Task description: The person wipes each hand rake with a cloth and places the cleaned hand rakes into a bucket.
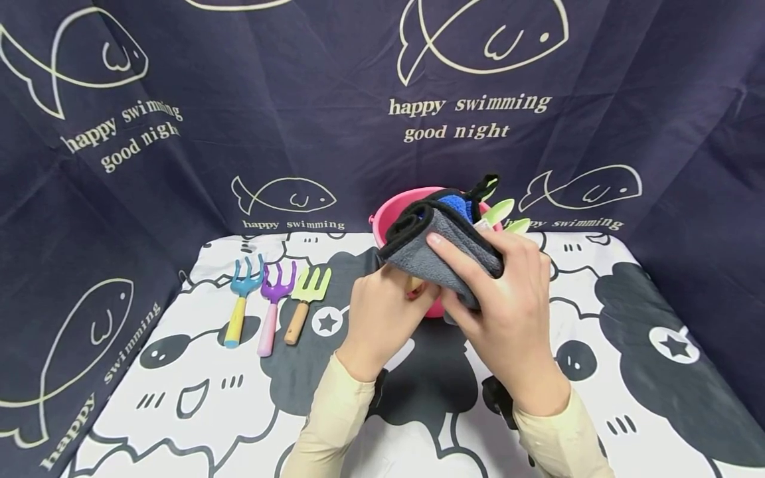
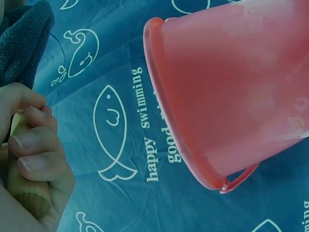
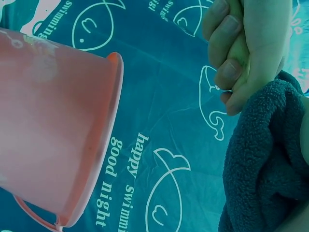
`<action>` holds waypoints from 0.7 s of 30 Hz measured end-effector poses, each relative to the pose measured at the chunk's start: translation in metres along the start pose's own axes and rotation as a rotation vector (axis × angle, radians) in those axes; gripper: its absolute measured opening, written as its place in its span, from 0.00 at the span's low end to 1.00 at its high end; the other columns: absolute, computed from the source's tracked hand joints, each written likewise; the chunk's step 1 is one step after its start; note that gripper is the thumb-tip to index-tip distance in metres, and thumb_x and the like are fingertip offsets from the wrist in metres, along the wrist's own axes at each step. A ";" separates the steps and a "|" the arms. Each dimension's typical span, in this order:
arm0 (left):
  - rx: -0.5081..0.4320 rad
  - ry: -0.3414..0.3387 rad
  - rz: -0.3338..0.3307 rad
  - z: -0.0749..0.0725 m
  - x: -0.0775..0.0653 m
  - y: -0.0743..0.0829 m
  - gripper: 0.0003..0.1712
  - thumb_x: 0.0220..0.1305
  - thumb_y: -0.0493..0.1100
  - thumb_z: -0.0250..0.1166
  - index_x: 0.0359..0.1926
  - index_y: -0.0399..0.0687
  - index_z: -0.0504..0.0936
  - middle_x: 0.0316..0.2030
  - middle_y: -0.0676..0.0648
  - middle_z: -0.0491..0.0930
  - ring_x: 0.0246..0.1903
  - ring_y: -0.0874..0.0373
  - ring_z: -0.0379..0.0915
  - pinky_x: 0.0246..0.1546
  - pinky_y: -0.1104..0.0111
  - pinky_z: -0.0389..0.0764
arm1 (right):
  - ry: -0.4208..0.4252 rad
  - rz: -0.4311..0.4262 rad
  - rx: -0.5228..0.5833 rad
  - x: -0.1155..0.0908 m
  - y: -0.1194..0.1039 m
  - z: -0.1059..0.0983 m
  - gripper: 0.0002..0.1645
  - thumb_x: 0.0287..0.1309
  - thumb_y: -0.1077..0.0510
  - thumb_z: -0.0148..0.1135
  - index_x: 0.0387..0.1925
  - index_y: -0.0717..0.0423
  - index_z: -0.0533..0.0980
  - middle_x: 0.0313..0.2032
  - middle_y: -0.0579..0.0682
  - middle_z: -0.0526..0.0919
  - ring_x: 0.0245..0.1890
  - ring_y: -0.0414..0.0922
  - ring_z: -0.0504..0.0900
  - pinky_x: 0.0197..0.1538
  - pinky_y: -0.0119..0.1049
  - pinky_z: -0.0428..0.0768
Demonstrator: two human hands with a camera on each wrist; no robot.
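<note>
My left hand (image 1: 382,322) grips a wooden handle (image 2: 31,186), its fingers curled round it. The other end of this tool is hidden under a grey and blue towel (image 1: 445,249) with black edging. My right hand (image 1: 514,299) holds that folded towel, its thumb lying on the grey side. Both hands are close together in front of a pink bucket (image 1: 397,211), above the table. In the right wrist view the towel (image 3: 260,145) bunches next to the left hand.
Left of the hands lie three small hand forks in a row: a blue one (image 1: 237,318) with a yellow handle, a purple one (image 1: 269,322) with a pink handle and a green one (image 1: 299,318) with a wooden handle. Pale green tool tips (image 1: 499,211) show at the bucket's right side.
</note>
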State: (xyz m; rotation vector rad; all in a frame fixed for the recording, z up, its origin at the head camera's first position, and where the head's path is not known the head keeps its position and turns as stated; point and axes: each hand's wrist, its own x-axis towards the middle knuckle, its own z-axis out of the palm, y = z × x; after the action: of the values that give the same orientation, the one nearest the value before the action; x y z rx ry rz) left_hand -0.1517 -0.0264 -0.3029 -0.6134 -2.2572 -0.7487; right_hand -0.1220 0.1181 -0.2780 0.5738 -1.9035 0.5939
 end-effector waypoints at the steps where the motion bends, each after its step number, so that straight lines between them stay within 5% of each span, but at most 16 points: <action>1: 0.002 -0.002 0.001 0.000 0.000 0.000 0.09 0.52 0.43 0.67 0.23 0.48 0.76 0.12 0.52 0.72 0.12 0.61 0.68 0.11 0.65 0.70 | 0.002 0.003 0.001 0.000 0.000 0.000 0.25 0.46 0.62 0.63 0.50 0.48 0.83 0.45 0.71 0.78 0.46 0.65 0.71 0.41 0.62 0.63; 21: -0.002 -0.001 0.022 0.001 0.001 0.001 0.08 0.52 0.43 0.67 0.24 0.48 0.75 0.14 0.51 0.73 0.13 0.61 0.69 0.13 0.65 0.73 | 0.014 0.041 0.011 0.002 0.002 -0.001 0.24 0.46 0.60 0.64 0.49 0.48 0.83 0.46 0.71 0.79 0.45 0.65 0.73 0.40 0.61 0.63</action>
State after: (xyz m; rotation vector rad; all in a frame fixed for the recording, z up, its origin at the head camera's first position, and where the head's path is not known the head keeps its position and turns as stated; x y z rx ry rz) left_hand -0.1519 -0.0246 -0.3024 -0.6385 -2.2474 -0.7395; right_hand -0.1231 0.1206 -0.2765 0.5375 -1.9032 0.6331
